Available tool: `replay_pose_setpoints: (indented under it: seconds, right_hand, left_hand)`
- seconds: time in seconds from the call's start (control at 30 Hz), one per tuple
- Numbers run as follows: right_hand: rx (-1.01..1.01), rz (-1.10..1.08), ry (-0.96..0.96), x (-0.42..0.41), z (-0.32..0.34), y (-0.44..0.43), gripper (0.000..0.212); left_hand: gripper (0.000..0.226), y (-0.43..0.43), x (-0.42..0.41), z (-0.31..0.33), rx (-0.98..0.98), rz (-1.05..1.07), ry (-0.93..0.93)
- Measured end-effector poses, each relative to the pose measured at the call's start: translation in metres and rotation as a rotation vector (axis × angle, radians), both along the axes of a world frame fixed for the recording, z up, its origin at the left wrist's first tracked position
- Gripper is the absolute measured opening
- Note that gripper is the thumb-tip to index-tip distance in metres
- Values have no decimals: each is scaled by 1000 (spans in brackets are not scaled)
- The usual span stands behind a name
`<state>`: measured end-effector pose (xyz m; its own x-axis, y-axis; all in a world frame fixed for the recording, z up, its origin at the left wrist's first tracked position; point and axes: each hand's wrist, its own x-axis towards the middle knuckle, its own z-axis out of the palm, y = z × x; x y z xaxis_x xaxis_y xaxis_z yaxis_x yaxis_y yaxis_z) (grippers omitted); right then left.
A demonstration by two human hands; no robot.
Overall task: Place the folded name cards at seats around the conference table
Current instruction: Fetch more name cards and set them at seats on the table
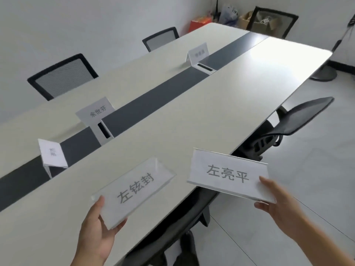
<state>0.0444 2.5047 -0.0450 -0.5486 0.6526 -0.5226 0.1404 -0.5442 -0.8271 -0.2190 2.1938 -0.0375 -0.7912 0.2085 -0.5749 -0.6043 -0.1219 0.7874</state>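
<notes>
Holding a name card in each hand, I have both above the near edge of the tabletop (240,89). My left hand (96,233) grips the left card (134,189) by its near-left corner: thumb on the printed face, fingers (118,226) curled beneath the lower edge. This card reads 左铉封, and its long axis runs diagonally, from my hand up and away to the right, face tilted toward me.

My right hand (278,206) pinches the right card (228,174) at its lower-right corner, thumb on the front face, the other fingers tucked under the bottom edge. It reads 左亮平. Its long axis lies nearly level across the view, dipping slightly to the right, and it hangs partly over the tabletop's edge, above a black chair (299,116). The two cards sit near each other without touching.

Farther out, three more cards stand along the dark centre strip (153,96). The nearest one (52,153) is turned side-on and its print is too blurred for me to read. The middle one (95,111) reads 余世芬 and stands just beside a cable port (103,130). The far one (197,52) probably carries three characters, but I cannot make them out. Mesh-backed chairs (63,75) stand along the far side.
</notes>
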Motion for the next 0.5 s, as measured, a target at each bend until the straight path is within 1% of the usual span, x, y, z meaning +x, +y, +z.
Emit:
replay_pose_setpoints:
  seconds: [0.07,0.1,0.17,0.27,0.33,0.5]
  right_hand:
    - [11,55,-31,-29,0,9,69]
    - [10,65,-29,-44,-1,12,70]
    - [6,88,-7,-75,0,14,59]
    - [16,144,-19,-119,3,19,50]
    - [32,195,-33,-147,5,22,45]
    - [24,271,-103,-209,-5,30,53]
  left_hand:
    - [35,3,-16,-6,-19,17,-1]
    - [33,6,-26,-9,-26,21,6]
    - [30,16,-51,-12,-40,16,25]
    - [14,31,-92,-20,-96,46,52]
    - [8,39,-122,-26,-127,47,75]
    - [10,54,-195,-49,-209,54,80]
